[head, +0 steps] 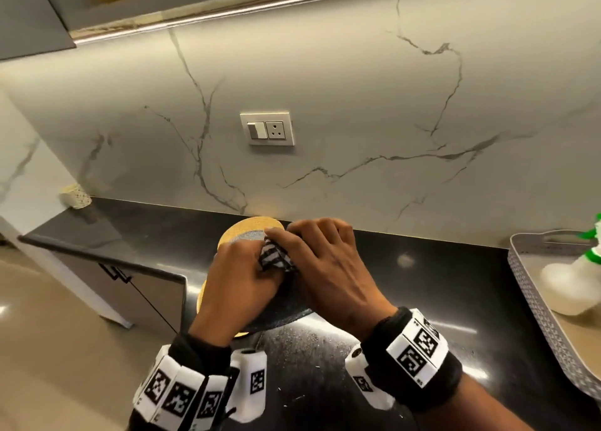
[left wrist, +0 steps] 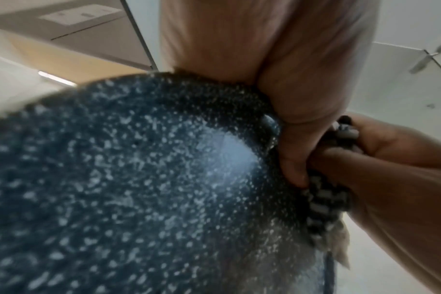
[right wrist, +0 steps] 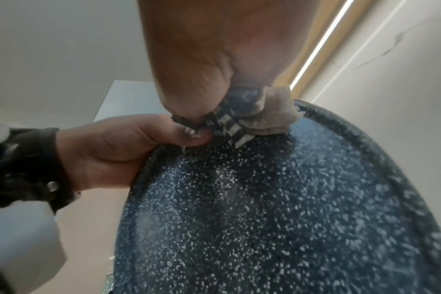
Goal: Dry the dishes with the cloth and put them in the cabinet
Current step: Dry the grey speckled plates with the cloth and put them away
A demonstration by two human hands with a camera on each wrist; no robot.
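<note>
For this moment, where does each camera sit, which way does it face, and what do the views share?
Head: looks down over the counter at both hands on the plate.
Left wrist: under the left hand, facing the speckled plate; right hand enters.
Right wrist: under the right hand, facing the plate; left hand shows.
Shared: the checked cloth.

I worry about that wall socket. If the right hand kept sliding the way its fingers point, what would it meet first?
Likely not the socket: the right hand, gripping the cloth, points left at the left hand on the plate.
</note>
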